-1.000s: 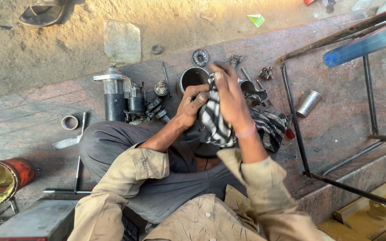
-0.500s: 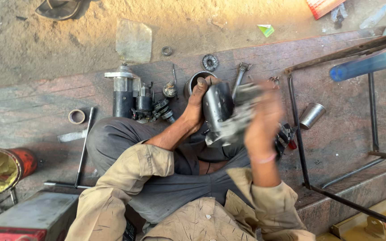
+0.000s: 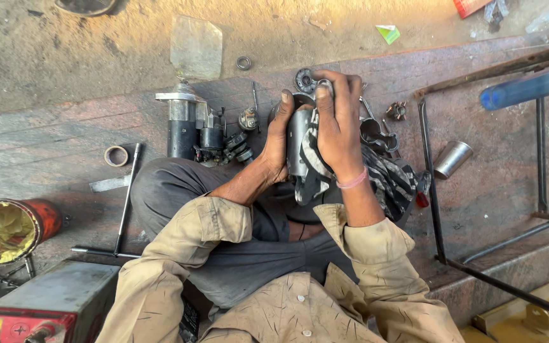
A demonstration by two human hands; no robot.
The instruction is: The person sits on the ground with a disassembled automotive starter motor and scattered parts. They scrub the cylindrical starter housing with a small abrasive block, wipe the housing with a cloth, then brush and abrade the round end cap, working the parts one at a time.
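I sit on a stone floor with both hands raised over my lap. My left hand (image 3: pixel 277 136) grips the side of a grey metal motor housing (image 3: pixel 298 136). My right hand (image 3: pixel 338 124) presses a black-and-white striped rag (image 3: pixel 382 178) against the same housing, fingers wrapped over its top. The rag hangs down to the right over my knee. A starter motor (image 3: pixel 182 127) with a black body stands just left of my hands, with small gear parts (image 3: pixel 236 147) beside it.
A red tin of yellow grease (image 3: pixel 7 230) lies at the left, a long T-handle wrench (image 3: pixel 125 200) near it, a ring (image 3: pixel 117 155), a metal sleeve (image 3: pixel 452 159), a rusty steel frame (image 3: pixel 430 190) at the right, and a grey box (image 3: pixel 46 302) at bottom left.
My right hand swung with the rag across the housing and now rests on top of it. The view has shifted slightly; my left hand kept its grip.
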